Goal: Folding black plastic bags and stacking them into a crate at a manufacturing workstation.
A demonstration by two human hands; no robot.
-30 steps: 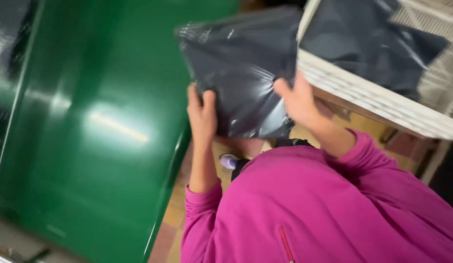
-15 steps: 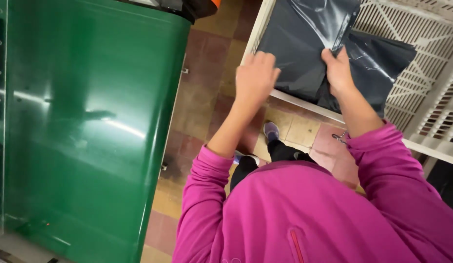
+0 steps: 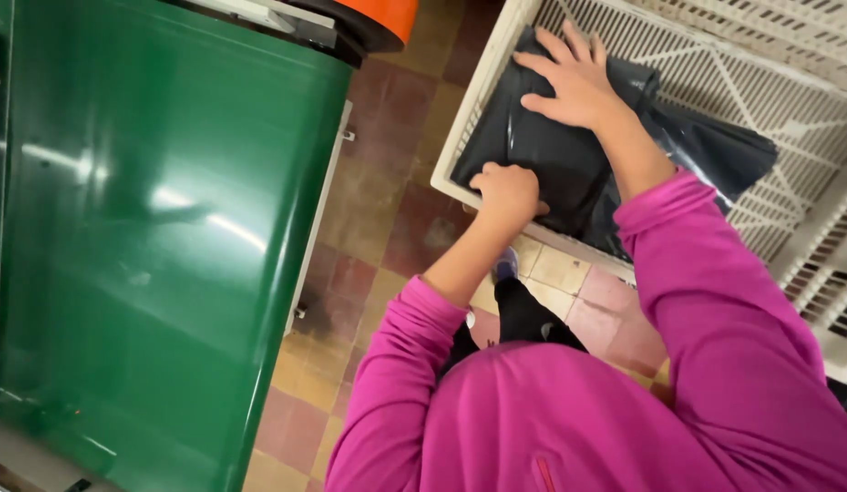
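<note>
**Both hands on the dark bag in the white crate**

To the left of your left hand (image 3: 507, 193) stands the biggest thing here, a glossy green cabinet (image 3: 159, 237); its rounded right edge runs down the picture, well apart from your forearm. Between that edge and your hands lies a strip of tiled floor (image 3: 387, 191), reddish and tan, and that is the open room on your left side.

Your hands are inside a white lattice crate (image 3: 760, 100). Its near rim passes just below your left hand and under your right forearm. A second white crate wall (image 3: 829, 292) sits to the right of your right arm, close by, so that side is tight.

The dark plastic bag (image 3: 560, 164) lies in the crate's near-left corner, crumpled, under both hands and spreading right beyond your right wrist.

Your right hand (image 3: 574, 82) lies flat on the bag's far part, fingers spread and open, pressing rather than gripping. Your left hand is curled into a fist at the bag's near edge by the rim; you seem to have a fold pinched, though the grip itself is hidden. Both pink sleeves reach forward, the right arm crossing over the rim.
</note>
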